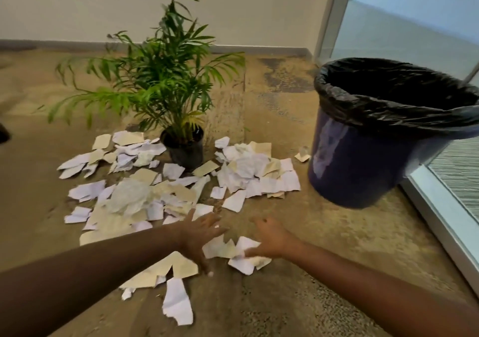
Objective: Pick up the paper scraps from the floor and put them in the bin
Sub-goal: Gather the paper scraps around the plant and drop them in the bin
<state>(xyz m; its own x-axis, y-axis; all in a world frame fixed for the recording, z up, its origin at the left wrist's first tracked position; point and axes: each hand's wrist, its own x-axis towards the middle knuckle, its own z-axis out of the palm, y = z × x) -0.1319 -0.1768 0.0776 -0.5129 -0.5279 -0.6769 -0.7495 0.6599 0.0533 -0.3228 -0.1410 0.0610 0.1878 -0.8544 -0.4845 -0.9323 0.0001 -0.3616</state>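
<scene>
Several torn white and cream paper scraps (145, 196) lie spread over the brown carpet around a potted plant. A dark blue bin (363, 160) lined with a black bag stands at the right, tilted in view. My left hand (199, 235) is low over the near scraps, its fingers spread. My right hand (272, 238) is beside it, the fingers curled against a small cluster of scraps (228, 249) that lies between the two hands. Neither hand has lifted anything off the floor.
A green palm in a black pot (185, 147) stands in the middle of the scraps. A glass partition with a metal frame (440, 220) runs along the right, just behind the bin. A white wall with a grey skirting board closes the back.
</scene>
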